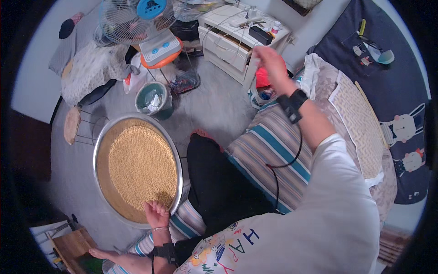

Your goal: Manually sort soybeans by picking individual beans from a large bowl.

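A wide round metal basin (102, 191) stands to the left of my legs, with a broad layer of small, round, yellow, soybean-like beans (140, 164) in it. My left hand (157, 211) is over the basin's near edge, its fingers curled above the beans; whether anything is inside them is hidden. Raised and away from the basin, my right hand (272, 66) appears in front of the white drawer cabinet, blurred by motion. Its fingers are bent, and what they may hold cannot be made out. Both wrists wear black strapped devices, the right one with a cable.
A green bin (138, 102) with crumpled paper stands just beyond the basin. Behind it, a fan (159, 49) rests on an orange stool (162, 63). The white drawer cabinet (222, 46) has a drawer ajar. Striped bedding (267, 137) lies beside my black-clad leg; a small stool (72, 125) is left.
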A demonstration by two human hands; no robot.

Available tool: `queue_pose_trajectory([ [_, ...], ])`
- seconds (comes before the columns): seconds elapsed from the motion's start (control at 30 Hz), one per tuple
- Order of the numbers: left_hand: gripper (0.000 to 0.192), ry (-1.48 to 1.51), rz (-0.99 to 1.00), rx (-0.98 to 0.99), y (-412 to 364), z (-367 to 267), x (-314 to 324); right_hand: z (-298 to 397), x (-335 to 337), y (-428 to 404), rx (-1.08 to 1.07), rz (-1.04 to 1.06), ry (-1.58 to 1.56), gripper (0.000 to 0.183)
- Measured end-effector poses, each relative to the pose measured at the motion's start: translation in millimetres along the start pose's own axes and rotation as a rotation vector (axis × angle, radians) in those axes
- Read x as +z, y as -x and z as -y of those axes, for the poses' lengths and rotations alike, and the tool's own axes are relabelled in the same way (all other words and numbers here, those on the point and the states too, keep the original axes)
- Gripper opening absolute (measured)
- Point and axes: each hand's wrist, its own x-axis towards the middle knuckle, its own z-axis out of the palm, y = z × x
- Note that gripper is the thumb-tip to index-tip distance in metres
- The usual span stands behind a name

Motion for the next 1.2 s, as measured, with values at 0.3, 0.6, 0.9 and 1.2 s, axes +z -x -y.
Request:
queue_pose_trajectory([
  [0.3, 0.024, -0.268, -0.285, -0.003, -11, 8, 14, -86, -174, -177, 0.092, -0.460, 0.549, 0.040],
  [0.6, 0.022, -0.258, -0.505, 0.068, -6, 15, 28, -131, -158, -261, 0.058, -0.358, 1.148, 0.053],
  [0.9, 0.025, -0.320, -0.479, 0.000, -10, 5, 12, -154, -143, -275, 0.060, -0.232, 1.410, 0.041],
  [1.2, 0.028, -0.328, -0.436, -0.005, -12, 15, 28, -140, -129, -277, 0.291, -0.206, 1.431, 0.065],
])
